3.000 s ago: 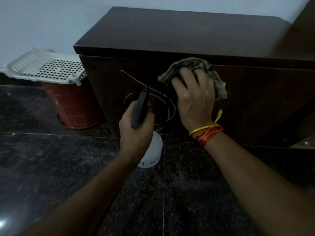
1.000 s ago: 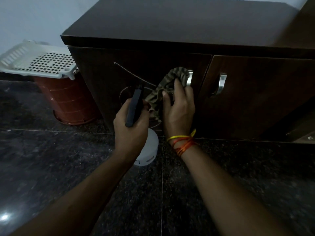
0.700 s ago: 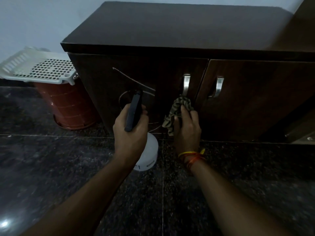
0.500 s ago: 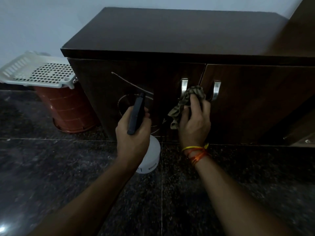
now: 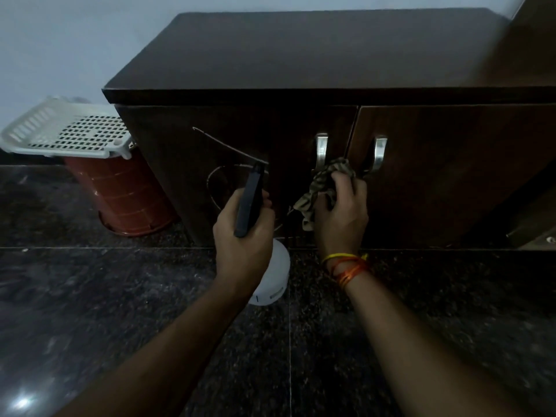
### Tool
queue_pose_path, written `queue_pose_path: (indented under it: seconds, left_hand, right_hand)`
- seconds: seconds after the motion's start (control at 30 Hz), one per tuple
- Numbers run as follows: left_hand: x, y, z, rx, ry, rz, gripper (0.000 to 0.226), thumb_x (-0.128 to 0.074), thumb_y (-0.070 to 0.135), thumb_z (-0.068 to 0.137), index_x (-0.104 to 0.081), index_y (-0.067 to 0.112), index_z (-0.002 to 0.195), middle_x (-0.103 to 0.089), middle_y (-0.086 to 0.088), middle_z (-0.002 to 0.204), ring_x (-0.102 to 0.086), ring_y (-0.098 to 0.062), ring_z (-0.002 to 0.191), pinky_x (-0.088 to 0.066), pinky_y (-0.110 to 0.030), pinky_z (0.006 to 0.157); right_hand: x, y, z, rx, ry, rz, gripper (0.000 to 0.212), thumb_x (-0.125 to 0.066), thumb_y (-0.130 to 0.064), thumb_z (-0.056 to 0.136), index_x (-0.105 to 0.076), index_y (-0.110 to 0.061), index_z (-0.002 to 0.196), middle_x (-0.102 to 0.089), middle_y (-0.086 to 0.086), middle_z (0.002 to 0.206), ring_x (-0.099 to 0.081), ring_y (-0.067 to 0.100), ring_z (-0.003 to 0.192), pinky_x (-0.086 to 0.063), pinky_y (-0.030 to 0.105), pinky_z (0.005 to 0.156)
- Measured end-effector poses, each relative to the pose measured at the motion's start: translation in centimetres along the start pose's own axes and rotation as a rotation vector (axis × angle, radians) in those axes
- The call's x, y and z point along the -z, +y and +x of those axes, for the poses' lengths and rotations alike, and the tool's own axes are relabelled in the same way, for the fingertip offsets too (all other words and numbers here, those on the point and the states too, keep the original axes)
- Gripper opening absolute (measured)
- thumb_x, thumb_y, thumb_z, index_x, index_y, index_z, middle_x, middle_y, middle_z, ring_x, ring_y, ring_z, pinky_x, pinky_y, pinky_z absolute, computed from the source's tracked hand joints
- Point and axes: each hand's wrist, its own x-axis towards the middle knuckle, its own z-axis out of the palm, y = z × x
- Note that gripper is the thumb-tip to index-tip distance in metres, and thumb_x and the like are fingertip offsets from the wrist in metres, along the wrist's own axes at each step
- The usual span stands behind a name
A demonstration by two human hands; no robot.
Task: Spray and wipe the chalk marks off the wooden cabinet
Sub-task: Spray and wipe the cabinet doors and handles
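Observation:
A dark wooden cabinet [image 5: 331, 55] with two doors stands in front of me. White chalk marks [image 5: 224, 147], a slanted line and a curved loop, run across its left door. My left hand [image 5: 242, 233] grips a spray bottle [image 5: 272, 276] with a white body and a dark nozzle head aimed at the marks. My right hand [image 5: 341, 215] holds a crumpled patterned cloth [image 5: 320, 191] against the left door's right part, just below the left metal handle [image 5: 321, 150].
A second metal handle [image 5: 379, 153] sits on the right door. Left of the cabinet a red-brown bucket [image 5: 126, 200] carries a white perforated tray [image 5: 69, 132] on top. The floor [image 5: 120, 311] is dark speckled stone. A pale wall [image 5: 60, 40] rises behind.
My right hand has swept the cloth across the left door, from high up down to the door's lower right, then up a little to below the handle. The left hand keeps the bottle steady.

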Motion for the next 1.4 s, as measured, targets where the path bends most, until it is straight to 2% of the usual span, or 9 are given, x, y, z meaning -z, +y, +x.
queue_pose_path:
  seconds: [0.13,0.43,0.57,0.67,0.8,1.07,1.17,1.3,1.4]
  left_hand:
    - [0.5,-0.3,0.0,0.013,0.019,0.001,0.007,-0.053,0.01,0.097,-0.058,0.015,0.096,-0.051,-0.026,0.078,-0.048,-0.046,0.069,-0.042,-0.052,0.059]
    - [0.0,-1.4,-0.3,0.095,0.054,-0.04,0.012,-0.052,0.011,0.098,-0.058,0.018,0.09,-0.045,-0.016,0.069,-0.043,-0.047,0.068,-0.04,-0.045,0.056]
    - [-0.1,-2.3,0.1,0.094,0.055,-0.014,0.012,-0.052,0.011,0.099,-0.057,0.019,0.092,-0.047,-0.025,0.072,-0.042,-0.044,0.064,-0.039,-0.045,0.056]
    - [0.4,-3.3,0.6,0.086,0.076,0.031,0.011,-0.052,0.013,0.098,-0.058,0.02,0.09,-0.042,-0.011,0.062,-0.038,-0.031,0.055,-0.035,-0.038,0.052]
    - [1.7,-3.8,1.0,0.084,0.115,0.072,0.023,-0.052,0.011,0.096,-0.055,0.026,0.08,-0.041,-0.003,0.059,-0.037,-0.025,0.054,-0.031,-0.031,0.05]
    - [2.5,-4.4,0.6,0.097,0.116,0.061,0.017,-0.052,0.012,0.092,-0.053,0.018,0.076,-0.041,-0.009,0.06,-0.038,-0.027,0.054,-0.031,-0.037,0.049]
    - [2.5,-4.5,0.4,0.11,0.121,0.055,0.014,-0.053,0.011,0.093,-0.053,0.011,0.078,-0.041,-0.013,0.061,-0.039,-0.029,0.054,-0.033,-0.038,0.049]
    - [2.0,-4.0,0.5,0.088,0.117,0.064,0.018,-0.052,0.008,0.094,-0.052,0.012,0.077,-0.039,-0.004,0.057,-0.036,-0.018,0.05,-0.031,-0.028,0.047]
    - [2.2,-3.8,0.5,0.066,0.093,0.039,0.015,-0.052,0.013,0.095,-0.054,0.014,0.08,-0.04,-0.008,0.059,-0.035,-0.032,0.052,-0.032,-0.037,0.049]
  right_hand:
    - [0.1,-0.7,0.4,-0.017,0.076,0.057,0.031,-0.06,-0.001,0.082,-0.058,-0.003,0.113,-0.054,0.016,0.114,-0.056,0.024,0.103,-0.036,0.014,0.083]
    - [-2.6,3.7,-3.5,-0.19,-0.182,-0.091,0.029,-0.063,0.0,0.08,-0.055,-0.001,0.107,-0.048,0.021,0.114,-0.054,0.037,0.098,-0.041,0.034,0.078]
    - [-2.9,2.3,-3.1,-0.313,-0.059,0.044,0.029,-0.063,0.001,0.075,-0.057,0.002,0.103,-0.05,0.024,0.111,-0.055,0.036,0.097,-0.034,0.029,0.078]
    - [-3.5,0.5,-2.6,-0.344,0.063,0.126,0.027,-0.066,0.0,0.075,-0.058,0.0,0.1,-0.053,0.022,0.109,-0.055,0.032,0.099,-0.033,0.02,0.076]
    - [-4.5,-0.3,-3.2,-0.244,0.042,0.118,0.025,-0.067,-0.001,0.075,-0.058,-0.002,0.099,-0.052,0.02,0.109,-0.055,0.031,0.098,-0.028,0.011,0.074]
    - [-7.8,2.7,-6.6,-0.299,-0.28,-0.065,0.031,-0.062,-0.01,0.083,-0.054,-0.002,0.112,-0.044,0.022,0.124,-0.051,0.036,0.103,-0.035,0.033,0.082]
    - [-8.6,3.4,-6.9,-0.407,-0.293,-0.082,0.033,-0.065,-0.01,0.081,-0.054,-0.003,0.112,-0.046,0.02,0.124,-0.05,0.035,0.108,-0.039,0.034,0.088]
    - [-9.9,4.6,-6.7,-0.651,-0.237,0.009,0.036,-0.073,-0.013,0.075,-0.055,-0.001,0.104,-0.056,0.02,0.113,-0.056,0.034,0.105,-0.044,0.038,0.089]
    - [-10.2,5.6,-6.6,-0.762,-0.231,0.038,0.041,-0.075,-0.014,0.076,-0.055,0.003,0.107,-0.056,0.022,0.116,-0.056,0.034,0.107,-0.045,0.039,0.088]
